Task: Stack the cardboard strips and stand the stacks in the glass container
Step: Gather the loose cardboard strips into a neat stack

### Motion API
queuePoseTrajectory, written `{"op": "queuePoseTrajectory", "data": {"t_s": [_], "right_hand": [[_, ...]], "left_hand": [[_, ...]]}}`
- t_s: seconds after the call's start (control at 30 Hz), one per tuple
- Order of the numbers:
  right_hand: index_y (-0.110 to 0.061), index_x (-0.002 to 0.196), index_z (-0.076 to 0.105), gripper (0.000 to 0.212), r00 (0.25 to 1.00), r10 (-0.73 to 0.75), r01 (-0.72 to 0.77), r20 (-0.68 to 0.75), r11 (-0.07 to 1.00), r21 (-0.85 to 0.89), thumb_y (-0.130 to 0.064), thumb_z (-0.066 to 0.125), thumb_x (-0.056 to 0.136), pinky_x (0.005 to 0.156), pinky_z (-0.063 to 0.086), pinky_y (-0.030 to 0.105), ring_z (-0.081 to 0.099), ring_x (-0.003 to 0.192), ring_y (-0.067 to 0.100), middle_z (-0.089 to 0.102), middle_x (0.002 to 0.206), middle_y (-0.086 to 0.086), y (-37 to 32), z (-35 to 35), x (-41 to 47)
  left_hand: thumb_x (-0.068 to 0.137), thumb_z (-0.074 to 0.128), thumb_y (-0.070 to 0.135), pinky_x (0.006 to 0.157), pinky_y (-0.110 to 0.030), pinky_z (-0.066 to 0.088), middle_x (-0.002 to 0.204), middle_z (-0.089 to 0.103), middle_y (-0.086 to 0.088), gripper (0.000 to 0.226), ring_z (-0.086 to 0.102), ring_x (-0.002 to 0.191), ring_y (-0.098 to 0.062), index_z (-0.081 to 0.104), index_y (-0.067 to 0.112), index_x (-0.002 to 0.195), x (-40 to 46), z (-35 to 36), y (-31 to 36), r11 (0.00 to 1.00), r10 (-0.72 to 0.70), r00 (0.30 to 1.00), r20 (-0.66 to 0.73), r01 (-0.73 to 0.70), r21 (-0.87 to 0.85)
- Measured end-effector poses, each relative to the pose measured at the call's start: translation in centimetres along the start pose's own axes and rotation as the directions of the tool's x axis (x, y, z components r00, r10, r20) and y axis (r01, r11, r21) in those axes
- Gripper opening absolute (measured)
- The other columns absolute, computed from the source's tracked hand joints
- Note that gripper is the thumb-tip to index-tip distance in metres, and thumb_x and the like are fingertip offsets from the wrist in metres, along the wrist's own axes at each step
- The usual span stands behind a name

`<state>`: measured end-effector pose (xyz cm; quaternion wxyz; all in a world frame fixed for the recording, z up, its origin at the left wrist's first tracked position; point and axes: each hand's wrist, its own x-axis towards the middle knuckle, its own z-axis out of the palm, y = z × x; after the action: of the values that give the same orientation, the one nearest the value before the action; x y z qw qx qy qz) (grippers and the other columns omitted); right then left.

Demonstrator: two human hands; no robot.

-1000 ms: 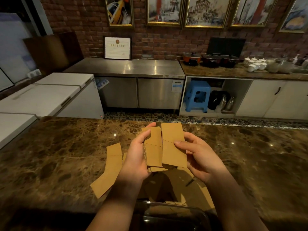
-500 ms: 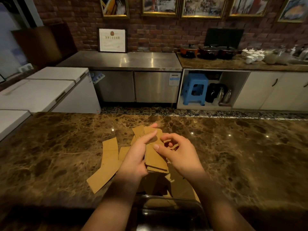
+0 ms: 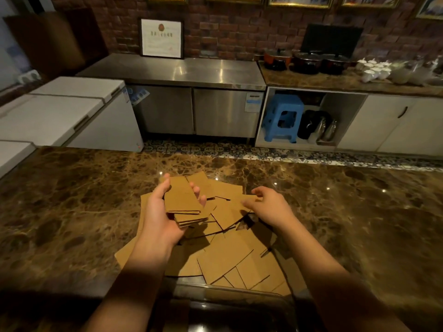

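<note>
My left hand [image 3: 159, 219] holds a small stack of brown cardboard strips [image 3: 183, 200] flat in its palm, thumb on the left edge and fingers curled over the right edge. My right hand [image 3: 268, 206] hovers to the right, fingers spread, over loose cardboard strips [image 3: 230, 257] scattered on the marble counter [image 3: 72, 200]; its fingertips touch one strip's edge, and whether they grip it is unclear. The glass container [image 3: 239, 305] sits at the bottom middle between my forearms; only its far rim shows.
Beyond the counter's far edge lies a tiled floor, with white chest freezers [image 3: 60, 111] at left, steel cabinets [image 3: 191, 111] ahead and a blue stool [image 3: 282, 118] in an open shelf. Pots [image 3: 304, 62] stand on the back counter.
My right hand has let go of the stack and moved right over the loose strips. The stack has dropped from upright to lying flat in my left palm. The camera has tilted down.
</note>
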<state>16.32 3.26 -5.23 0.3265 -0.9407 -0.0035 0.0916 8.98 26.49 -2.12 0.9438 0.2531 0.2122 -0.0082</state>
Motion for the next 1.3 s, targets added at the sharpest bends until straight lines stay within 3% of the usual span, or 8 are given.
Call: {"op": "queuePoseTrajectory", "data": {"t_s": [0.1,0.2,0.43,0.63,0.77,0.97,1.13,1.3], "right_hand": [[-0.028,0.154,0.028,0.111,0.993,0.05,-0.024,0.102,0.969,-0.247,-0.077,0.071,0.065,0.108,0.037,0.057,0.035,0.141,0.035,0.04,0.157,0.005,-0.8,1.6,1.6],[-0.029,0.158,0.012,0.131,0.982,0.13,-0.068,0.137,0.921,-0.383,-0.082,0.072,0.055,0.113,0.024,0.06,0.022,0.147,0.04,0.03,0.161,0.01,-1.0,2.5,2.4],[-0.019,0.139,0.047,0.104,0.967,0.235,-0.163,0.101,0.869,-0.467,-0.076,0.077,0.057,0.108,0.032,0.052,0.035,0.136,0.036,0.046,0.146,0.012,0.2,2.0,2.6],[-0.012,0.117,0.066,0.047,0.926,0.238,-0.229,0.292,0.971,-0.064,-0.03,0.085,0.078,0.096,0.05,0.037,0.063,0.107,0.024,0.07,0.118,0.007,1.6,-1.7,1.2],[-0.014,0.11,0.066,0.025,0.958,0.221,-0.266,0.183,0.922,0.28,-0.015,0.077,0.087,0.069,0.051,0.026,0.067,0.086,0.015,0.072,0.097,-0.001,1.7,-5.0,-0.3],[-0.011,0.114,0.066,0.023,0.963,0.21,-0.253,0.168,0.502,0.827,-0.01,0.069,0.091,0.072,0.057,0.039,0.076,0.087,0.027,0.08,0.093,0.01,-1.2,-7.2,-3.1],[-0.006,0.118,0.064,0.026,0.962,0.128,-0.264,0.243,0.191,0.945,-0.007,0.067,0.091,0.056,0.062,0.032,0.075,0.096,0.033,0.077,0.103,0.02,-4.2,-7.0,-5.4],[-0.006,0.12,0.063,0.027,0.965,0.084,-0.255,0.248,0.082,0.963,-0.007,0.065,0.093,0.047,0.06,0.03,0.076,0.092,0.035,0.077,0.102,0.02,-6.3,-6.3,-6.8]], "left_hand": [[0.095,0.058,0.031,0.071,-0.044,0.057,0.11,0.065,-0.02,0.04,0.068,0.081,-0.031,0.054,0.038,0.134,0.2,-0.2,0.0,0.999,0.034,0.999,0.01,-0.033,-0.012],[0.096,0.055,0.03,0.066,-0.04,0.057,0.103,0.068,-0.019,0.03,0.069,0.078,-0.029,0.064,0.037,0.125,0.2,-0.2,0.1,0.999,0.03,0.999,0.03,-0.031,0.023],[0.099,0.051,0.032,0.065,-0.037,0.058,0.085,0.074,-0.015,0.034,0.071,0.073,-0.026,0.083,0.029,0.087,0.6,0.0,-0.2,0.987,0.018,1.0,-0.006,-0.017,0.157],[0.098,0.052,0.035,0.067,-0.037,0.057,0.079,0.075,-0.013,0.046,0.07,0.072,-0.024,0.082,0.02,0.067,0.5,0.4,-0.8,0.976,-0.025,1.0,0.014,0.021,0.217],[0.095,0.057,0.033,0.068,-0.039,0.057,0.101,0.07,-0.02,0.036,0.069,0.077,-0.029,0.07,0.01,0.12,0.0,1.0,-0.7,0.977,-0.045,0.999,-0.012,0.046,0.208],[0.094,0.053,0.024,0.064,-0.037,0.06,0.097,0.076,-0.018,0.032,0.072,0.076,-0.024,0.079,0.009,0.105,-1.1,2.7,-1.7,0.97,-0.087,0.993,0.081,0.066,0.234],[0.09,0.054,0.011,0.064,-0.04,0.059,0.105,0.077,-0.013,0.046,0.073,0.082,-0.027,0.063,0.038,0.127,-2.7,5.0,-2.6,0.958,-0.048,0.978,0.204,-0.013,0.286],[0.072,0.068,0.007,0.067,-0.041,0.06,0.119,0.072,-0.016,0.066,0.072,0.102,-0.033,0.059,0.026,0.135,-4.1,6.0,-3.0,0.933,-0.068,0.963,0.261,-0.032,0.358]]}}
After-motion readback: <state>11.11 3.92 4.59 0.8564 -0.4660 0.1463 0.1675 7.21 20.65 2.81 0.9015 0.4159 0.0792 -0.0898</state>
